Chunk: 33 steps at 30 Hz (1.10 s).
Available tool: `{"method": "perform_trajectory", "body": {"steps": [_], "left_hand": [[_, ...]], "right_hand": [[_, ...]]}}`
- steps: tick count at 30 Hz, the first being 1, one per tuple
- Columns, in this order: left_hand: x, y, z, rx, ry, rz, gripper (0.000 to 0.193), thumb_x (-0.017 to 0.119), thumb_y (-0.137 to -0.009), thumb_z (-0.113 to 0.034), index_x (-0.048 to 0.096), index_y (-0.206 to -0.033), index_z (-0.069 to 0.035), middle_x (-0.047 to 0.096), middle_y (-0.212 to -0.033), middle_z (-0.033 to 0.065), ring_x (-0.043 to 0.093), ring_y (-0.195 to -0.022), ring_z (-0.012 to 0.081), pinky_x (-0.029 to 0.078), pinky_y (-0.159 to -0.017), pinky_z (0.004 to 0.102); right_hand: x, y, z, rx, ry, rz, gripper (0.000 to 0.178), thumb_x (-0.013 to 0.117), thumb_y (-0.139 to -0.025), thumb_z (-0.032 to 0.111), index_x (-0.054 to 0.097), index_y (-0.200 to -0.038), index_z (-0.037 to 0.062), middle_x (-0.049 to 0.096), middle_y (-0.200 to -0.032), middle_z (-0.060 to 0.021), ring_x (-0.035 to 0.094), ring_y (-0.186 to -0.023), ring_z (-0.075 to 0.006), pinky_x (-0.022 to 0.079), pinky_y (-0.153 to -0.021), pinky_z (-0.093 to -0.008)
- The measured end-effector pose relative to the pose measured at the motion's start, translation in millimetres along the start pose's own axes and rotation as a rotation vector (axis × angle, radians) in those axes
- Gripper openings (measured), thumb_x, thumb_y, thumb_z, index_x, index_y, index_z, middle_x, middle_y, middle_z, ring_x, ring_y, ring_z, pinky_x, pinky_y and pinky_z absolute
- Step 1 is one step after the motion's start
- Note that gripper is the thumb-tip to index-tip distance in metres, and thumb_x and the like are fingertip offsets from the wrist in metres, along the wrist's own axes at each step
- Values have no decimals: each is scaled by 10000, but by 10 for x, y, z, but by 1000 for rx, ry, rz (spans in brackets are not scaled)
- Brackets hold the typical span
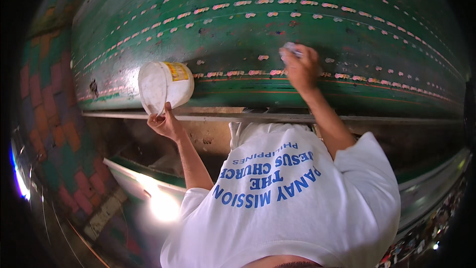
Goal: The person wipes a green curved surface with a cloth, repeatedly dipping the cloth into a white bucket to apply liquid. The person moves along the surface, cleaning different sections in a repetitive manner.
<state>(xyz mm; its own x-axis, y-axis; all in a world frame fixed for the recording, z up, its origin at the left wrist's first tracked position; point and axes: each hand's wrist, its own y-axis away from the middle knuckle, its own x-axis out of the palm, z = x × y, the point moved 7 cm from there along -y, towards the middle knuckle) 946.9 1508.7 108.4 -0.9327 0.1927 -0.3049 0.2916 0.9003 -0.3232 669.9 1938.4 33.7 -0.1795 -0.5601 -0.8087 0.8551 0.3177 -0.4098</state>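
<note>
My left hand grips the rim of a white plastic tub, thumb over the edge. Tipped on its side, the tub has a yellow label on its wall; its inside looks whitish. Over the long green table, my right hand is closed on a small crumpled greyish-white wad, blurred by motion. Whether that is cloth or plastic I cannot tell. Rows of small pale pink and white printed shapes run along the green surface, some right beside my right hand.
A metal rail edges the near side of the table. Behind me stands another green surface with a pale edge, under a bright glare. Coloured paving blocks cover the floor at the left. Many small colourful things lie at the lower right.
</note>
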Motion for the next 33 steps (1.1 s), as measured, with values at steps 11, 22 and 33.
{"method": "perform_trajectory", "body": {"steps": [11, 22, 33], "left_hand": [[451, -382, 319, 98, 122, 136, 585, 947, -871, -89, 450, -1174, -44, 613, -1060, 80, 627, -887, 139, 512, -755, 241], [2, -482, 464, 10, 253, 192, 649, 951, -822, -9, 455, -1235, -74, 573, -1391, 178, 634, -1161, 190, 556, -877, 262], [73, -680, 655, 116, 170, 300, 719, 967, -843, -148, 386, -1263, -97, 519, -1400, 177, 697, -1106, 221, 621, -797, 284]], "right_hand": [[-1185, 568, -2195, 619, 558, -309, 300, 797, -942, 324, 817, -1232, 245, 669, -1180, -81, 617, -1167, -319, 461, -1056, -519], [1038, -1087, 1020, 9, 2, -122, 224, 854, -876, 255, 815, -1089, 199, 674, -1097, -68, 639, -1052, -321, 533, -895, -481], [2517, -2097, 2714, -200, -200, 77, 125, 803, -919, 256, 829, -1033, 212, 697, -1092, -47, 653, -1076, -315, 553, -910, -484]]}}
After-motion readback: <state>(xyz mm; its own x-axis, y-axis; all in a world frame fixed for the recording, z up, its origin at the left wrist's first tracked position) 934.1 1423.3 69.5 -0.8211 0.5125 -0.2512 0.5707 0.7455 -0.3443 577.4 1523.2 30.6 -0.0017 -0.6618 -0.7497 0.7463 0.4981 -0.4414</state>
